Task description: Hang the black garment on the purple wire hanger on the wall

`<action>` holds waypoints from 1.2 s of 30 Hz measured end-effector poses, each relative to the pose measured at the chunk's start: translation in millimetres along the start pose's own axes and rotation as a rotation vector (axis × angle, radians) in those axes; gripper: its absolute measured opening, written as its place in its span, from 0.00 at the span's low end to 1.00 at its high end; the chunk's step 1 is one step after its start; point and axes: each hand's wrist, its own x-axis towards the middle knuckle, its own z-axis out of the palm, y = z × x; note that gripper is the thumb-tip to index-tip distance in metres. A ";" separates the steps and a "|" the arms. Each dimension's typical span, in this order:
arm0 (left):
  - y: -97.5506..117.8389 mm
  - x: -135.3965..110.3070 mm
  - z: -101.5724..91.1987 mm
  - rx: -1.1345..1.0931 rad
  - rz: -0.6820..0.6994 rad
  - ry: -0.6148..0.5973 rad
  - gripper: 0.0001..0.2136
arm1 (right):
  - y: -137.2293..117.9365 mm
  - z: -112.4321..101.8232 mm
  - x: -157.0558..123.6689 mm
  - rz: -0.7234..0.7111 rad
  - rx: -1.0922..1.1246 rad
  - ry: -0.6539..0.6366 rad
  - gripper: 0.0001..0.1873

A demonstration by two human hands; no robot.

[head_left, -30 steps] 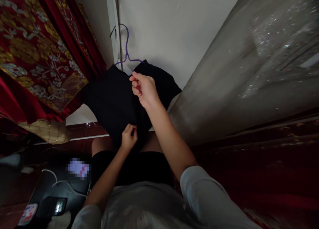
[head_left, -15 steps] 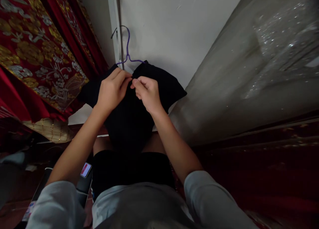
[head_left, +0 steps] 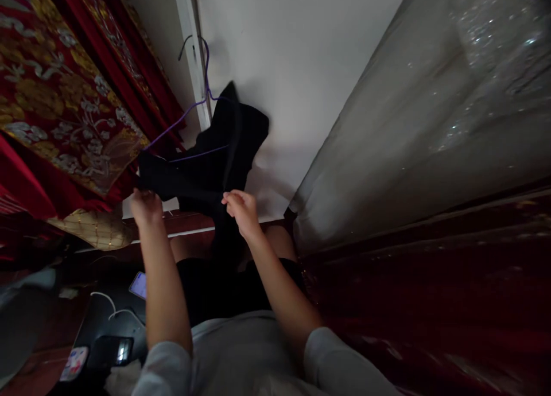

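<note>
A black shirt [head_left: 247, 126] hangs partly off a purple wire hanger [head_left: 175, 122], whose hook catches on a pale strip at the wall. The hanger's left arm and part of its lower bar are bare. My left hand [head_left: 147, 205] is closed at the garment's left end, near the red curtain; its fingertips are partly hidden. With thumb and fingers pinched, my right hand [head_left: 241, 211] grips the cloth at the middle front. Between my hands the fabric is stretched out, and the rest drops toward my knees.
A red curtain with gold and silver embroidery [head_left: 73, 92] hangs at left. On the right leans a large plastic-covered bulk [head_left: 379, 138]. A dark surface low on the left bears a lit phone [head_left: 138, 284], a white cable [head_left: 115, 313] and a black shiny object [head_left: 112, 350].
My hands have come apart from the neckline, the left going left and down, the right down. The shirt's left shoulder has come off the hanger, baring its left arm.
</note>
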 end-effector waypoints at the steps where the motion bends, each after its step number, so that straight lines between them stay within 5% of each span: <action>1: -12.9 -21.6 -6.1 -0.121 -0.285 0.134 0.17 | 3.0 -4.6 -7.0 0.023 0.042 0.032 0.15; 4: -38.8 -85.9 -11.1 -0.176 -0.476 0.196 0.15 | 10.0 -21.9 -20.2 0.052 0.095 0.119 0.15; 8: -39.3 -129.0 10.5 -0.249 -0.469 0.171 0.11 | 18.8 -40.3 -22.8 0.031 -0.071 0.110 0.15; 11: -20.6 -143.1 36.6 -0.302 -0.383 0.070 0.14 | 28.1 -43.4 -24.1 0.051 -0.289 -0.079 0.12; 16: 19.8 -172.5 72.3 -0.131 -0.047 -0.242 0.10 | 30.1 -40.7 -38.8 -0.034 -0.373 -0.422 0.29; 20: 37.4 -160.7 83.7 0.052 0.202 -0.408 0.10 | 9.9 -36.9 -40.5 -0.083 -0.303 -0.537 0.31; 23: 36.4 -130.9 82.3 0.178 0.335 -0.504 0.13 | -10.4 -31.0 -29.0 -0.009 -0.248 -0.503 0.15; 25: 30.5 -114.5 75.6 0.174 0.250 -0.622 0.18 | -26.9 -28.3 -15.6 0.033 -0.309 -0.465 0.07; 28: 17.8 -104.0 55.7 0.198 -0.105 -0.879 0.29 | -57.0 -27.9 13.3 0.025 -0.525 -0.599 0.10; 31: 5.6 -100.9 29.3 0.397 -0.326 -1.159 0.35 | -83.8 -25.6 51.5 -0.225 -0.727 -0.582 0.09; 34: -1.2 -91.1 7.9 0.645 -0.239 -1.275 0.28 | -88.2 -17.5 93.4 -0.476 -0.753 -0.363 0.07; 36: -0.2 -80.8 -0.8 0.782 -0.135 -1.266 0.25 | -76.1 -12.3 117.4 -0.505 -0.741 -0.256 0.13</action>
